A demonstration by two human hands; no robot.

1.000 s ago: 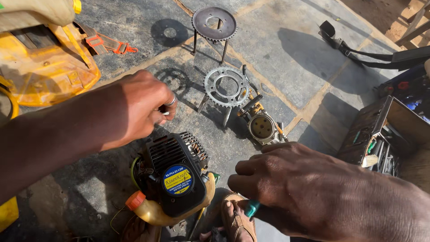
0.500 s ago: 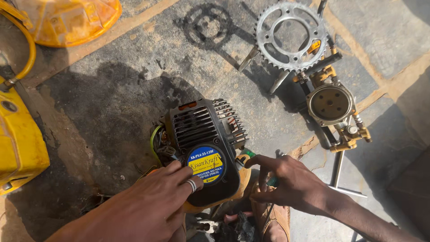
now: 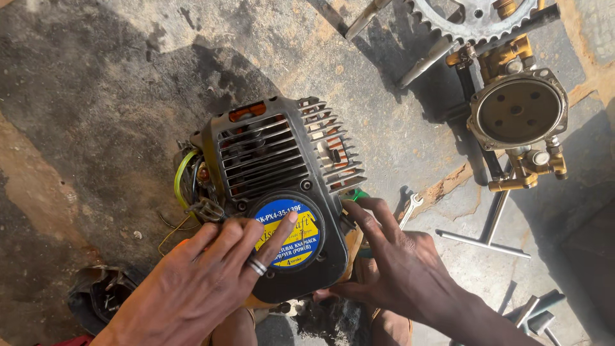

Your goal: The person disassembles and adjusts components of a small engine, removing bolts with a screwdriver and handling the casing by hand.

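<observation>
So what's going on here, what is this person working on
A person is crouched over a small black engine standing on the concrete floor. The left hand lies flat on its round blue and yellow label, and the right hand touches the housing's right edge beside a green-handled tool. A brass pump assembly, a sprocket and a small spanner lie nearby.

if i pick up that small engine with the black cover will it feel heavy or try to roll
The small engine probably feels heavy for its size: metal cooling fins show beside the black cover. It is blocky, so likelier to tip than roll. Its loose wires may snag.
</observation>
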